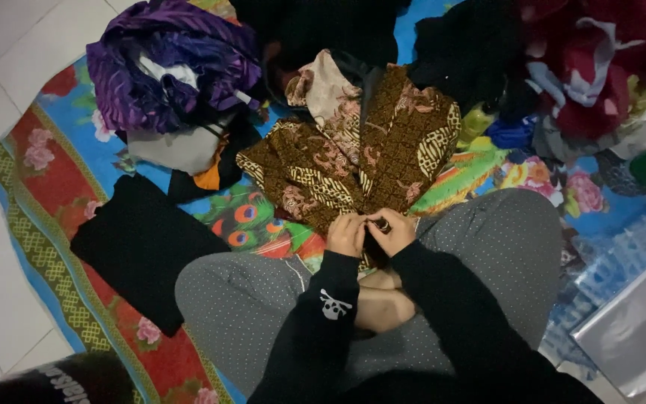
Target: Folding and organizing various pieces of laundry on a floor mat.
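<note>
Nearest to us are our own crossed legs in grey dotted trousers [248, 307], with two black sleeves reaching forward over them. Our left hand [346, 234] and right hand [391, 230] sit close together, fingertips pinched on the near edge of one brown batik shirt [360, 153]; both are closed on the cloth, and we cannot tell exactly what small part of it they grip. That shirt lies spread out flat in front of our knees, its far end toward the piles, its near hem drawn up to our lap, which seems to be why the hands meet there: the edge is within easy reach while the rest lies supported on the mat [46, 187].

One patterned mat covers the white tiled floor, red and blue with flowers, and it keeps all the fabric off the tiles. On it to our left lies one folded black garment [140, 247], squared and flat, set apart from the rest. Beyond it is one heap topped by purple cloth [170, 71], loose and crumpled. At the far right we count one more heap, dark red and mixed colours [592, 67], also unfolded. Between the two heaps lies dark clothing too shadowed to count.
</note>
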